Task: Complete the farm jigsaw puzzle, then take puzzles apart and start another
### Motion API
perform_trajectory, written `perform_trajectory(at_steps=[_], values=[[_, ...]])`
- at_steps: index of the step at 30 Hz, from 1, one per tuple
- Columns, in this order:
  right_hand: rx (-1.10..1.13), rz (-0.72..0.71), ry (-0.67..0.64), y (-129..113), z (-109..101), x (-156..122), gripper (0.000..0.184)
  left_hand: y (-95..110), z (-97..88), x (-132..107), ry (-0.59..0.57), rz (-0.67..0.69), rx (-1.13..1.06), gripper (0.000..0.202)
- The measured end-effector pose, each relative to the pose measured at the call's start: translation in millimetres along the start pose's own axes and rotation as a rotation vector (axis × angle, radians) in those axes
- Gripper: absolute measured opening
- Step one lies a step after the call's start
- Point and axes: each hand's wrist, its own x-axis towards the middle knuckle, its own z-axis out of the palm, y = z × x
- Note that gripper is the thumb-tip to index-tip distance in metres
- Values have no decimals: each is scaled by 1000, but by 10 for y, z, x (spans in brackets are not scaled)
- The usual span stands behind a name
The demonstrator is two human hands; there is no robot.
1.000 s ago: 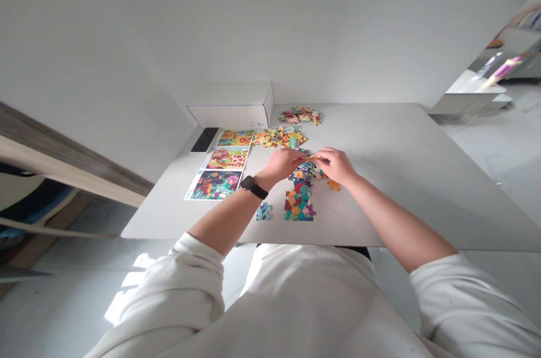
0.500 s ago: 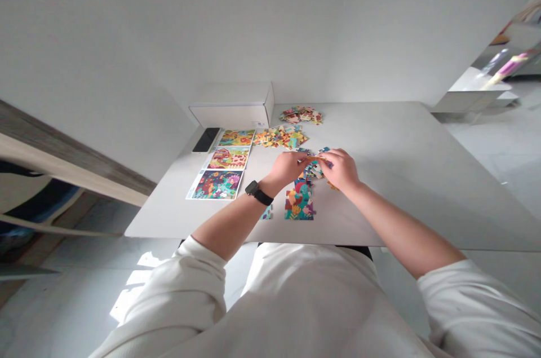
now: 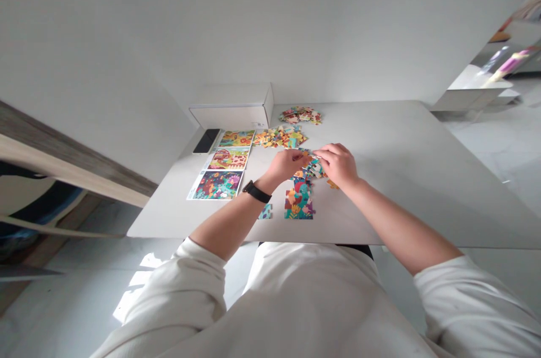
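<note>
Your left hand (image 3: pixel 286 165) and right hand (image 3: pixel 338 165) meet over a partly joined jigsaw puzzle (image 3: pixel 300 200), its teal, red and yellow floral pieces lying flat on the white table (image 3: pixel 380 206). Your fingers (image 3: pixel 323 152) curl narrowly above the pieces; cannot tell whether either hand grips one. Loose pieces (image 3: pixel 279 136) lie heaped just beyond.

No readable text anywhere; small label (image 3: pixel 258 124) on white cardboard box (image 3: pixel 230 114) too small to read.
</note>
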Motion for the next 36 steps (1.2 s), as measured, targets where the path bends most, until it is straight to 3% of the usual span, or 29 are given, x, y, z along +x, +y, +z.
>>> perform_trajectory(at_steps=[7,11,13,16,18,22,25,30,36], values=[[-91,108,-136,179,59,7,41,-198,10,34,107,155,312,28],[-166,139,-291,287,98,-63,54,-373,17,18,-103,253,438,54],[-156,107,-285,271,54,-118,57,-417,-40,-50,-133,268,459,58],[-55,4,-256,123,-45,-241,49,-401,-180,-269,-55,308,417,39],[41,-96,-312,-34,-86,-361,37,-351,-254,-498,-89,363,362,28],[119,-225,-473,-325,-56,-627,37,-257,-240,-1010,-266,449,338,40],[86,-234,-529,-440,-14,-757,47,-238,-150,-1251,-304,450,395,53],[34,-246,-548,-542,-83,-827,47,-266,-82,-1326,-260,449,465,34],[-2,-251,-532,-587,-138,-913,26,-344,-43,-1309,-240,479,415,34]])
